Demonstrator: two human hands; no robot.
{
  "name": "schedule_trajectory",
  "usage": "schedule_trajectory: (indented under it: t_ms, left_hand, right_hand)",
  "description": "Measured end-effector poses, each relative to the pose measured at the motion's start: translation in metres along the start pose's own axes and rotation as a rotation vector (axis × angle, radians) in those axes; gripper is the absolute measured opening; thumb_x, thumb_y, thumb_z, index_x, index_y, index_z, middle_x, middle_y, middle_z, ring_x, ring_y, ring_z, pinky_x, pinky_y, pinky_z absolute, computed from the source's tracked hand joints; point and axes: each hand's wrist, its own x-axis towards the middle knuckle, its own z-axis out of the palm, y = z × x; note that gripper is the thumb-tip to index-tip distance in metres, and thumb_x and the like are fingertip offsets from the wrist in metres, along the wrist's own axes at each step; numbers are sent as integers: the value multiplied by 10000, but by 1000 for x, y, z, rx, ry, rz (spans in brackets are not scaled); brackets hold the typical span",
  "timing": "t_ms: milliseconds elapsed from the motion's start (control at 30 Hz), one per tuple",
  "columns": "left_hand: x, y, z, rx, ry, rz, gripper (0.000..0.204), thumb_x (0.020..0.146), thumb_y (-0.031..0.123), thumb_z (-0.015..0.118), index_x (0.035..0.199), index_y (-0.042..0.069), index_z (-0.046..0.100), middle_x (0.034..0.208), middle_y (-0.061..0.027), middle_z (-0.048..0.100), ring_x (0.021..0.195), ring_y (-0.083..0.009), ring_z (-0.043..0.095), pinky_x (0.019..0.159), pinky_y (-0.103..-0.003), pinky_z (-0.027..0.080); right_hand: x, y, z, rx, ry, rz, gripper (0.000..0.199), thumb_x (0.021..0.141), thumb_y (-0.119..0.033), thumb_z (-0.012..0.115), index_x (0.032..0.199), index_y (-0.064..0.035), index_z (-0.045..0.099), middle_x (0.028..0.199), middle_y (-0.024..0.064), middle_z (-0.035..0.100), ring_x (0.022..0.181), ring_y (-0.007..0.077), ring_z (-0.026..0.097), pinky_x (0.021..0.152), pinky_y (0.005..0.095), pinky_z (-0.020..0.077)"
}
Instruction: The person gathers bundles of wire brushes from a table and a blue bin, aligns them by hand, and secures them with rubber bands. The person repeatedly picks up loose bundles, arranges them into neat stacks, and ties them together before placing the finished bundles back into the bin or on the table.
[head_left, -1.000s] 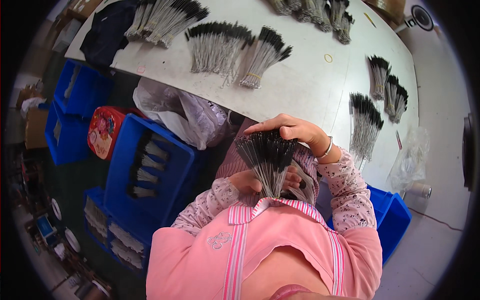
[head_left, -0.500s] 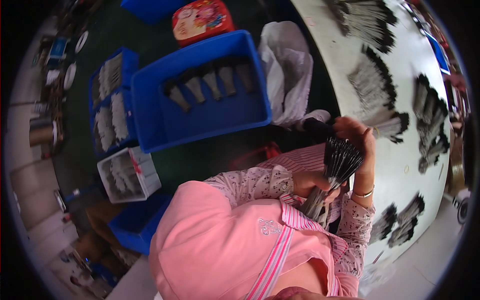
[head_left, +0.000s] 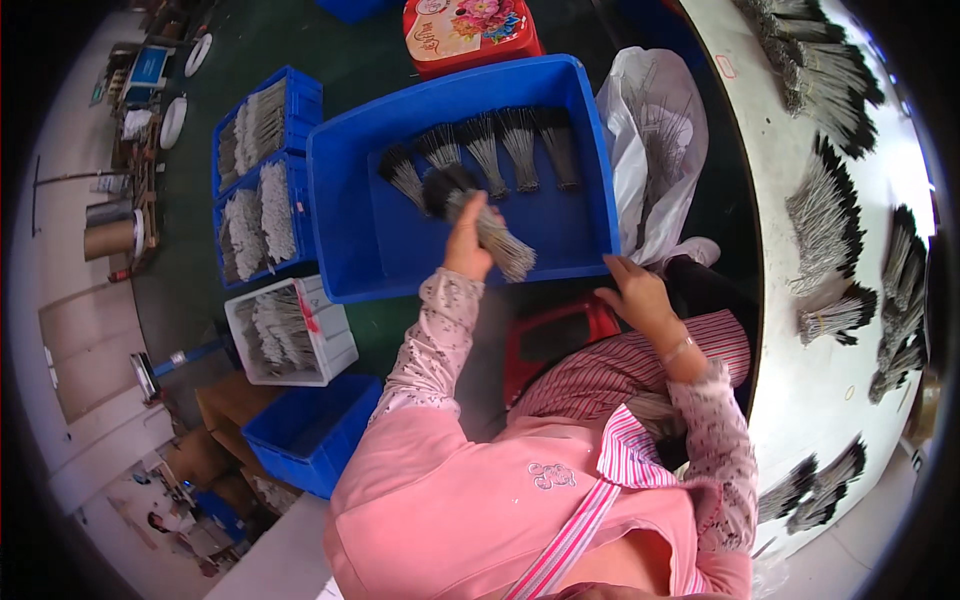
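My left hand [head_left: 470,238] is closed round a bundle of thin wire-like sticks [head_left: 508,245], grey with black bristly ends. It holds the bundle over the near part of a large blue bin [head_left: 400,287], black ends pointing to the far left. Several similar bundles [head_left: 482,150] lie fanned in a row inside the bin, black ends away from me. Beside the bin's near right corner is my right hand [head_left: 645,300], empty, fingers apart; whether a fingertip touches the rim I cannot tell. More grey sticks [head_left: 655,412] rest on my striped lap.
A white table [head_left: 745,100] on the right carries several black-ended bundles [head_left: 825,220]. Right of the bin stands a white plastic bag [head_left: 640,150] with loose sticks. Blue crates [head_left: 300,120] and a white crate [head_left: 345,340] stand left. A red stool [head_left: 520,350] is below the bin.
My left hand has carried the bundle from in front of my chest out over the bin. My right hand has come away from the bundle's black end to the bin's corner. The view has shifted.
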Motion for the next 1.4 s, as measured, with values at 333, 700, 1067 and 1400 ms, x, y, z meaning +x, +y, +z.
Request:
schedule_trajectory:
  t_ms: [333,700,1067,1400]
  left_hand:
    - [164,126,-159,452,428,220,319,753,138,729,995,-18,592,1028,-150,594,936,-265,599,768,-387,510]
    - [253,134,-157,1170,955,341,449,747,95,711,1118,-25,488,1123,-182,581,986,-273,601,803,-394,508]
    - [304,168,-193,1575,482,689,675,738,10,692,1316,-17,347,1185,-195,559,993,-301,598,831,-391,497]
    - [316,182,-177,1167,401,356,655,750,77,691,1320,30,370,1202,-196,552,1081,-351,554,958,-381,412]
  right_hand:
    - [50,15,105,-373,-279,-138,119,697,-184,600,760,-90,637,760,82,616,700,230,626,610,370,457]
    - [54,13,95,-252,-360,-58,124,682,-157,619,780,-89,654,829,107,608,716,252,629,602,382,478]
    - [53,12,94,-225,-426,-33,178,670,-159,625,823,-71,645,877,82,589,743,225,618,659,355,494]
    - [57,11,92,-156,-465,-14,151,668,-158,636,783,-61,649,889,104,597,754,241,626,667,369,505]
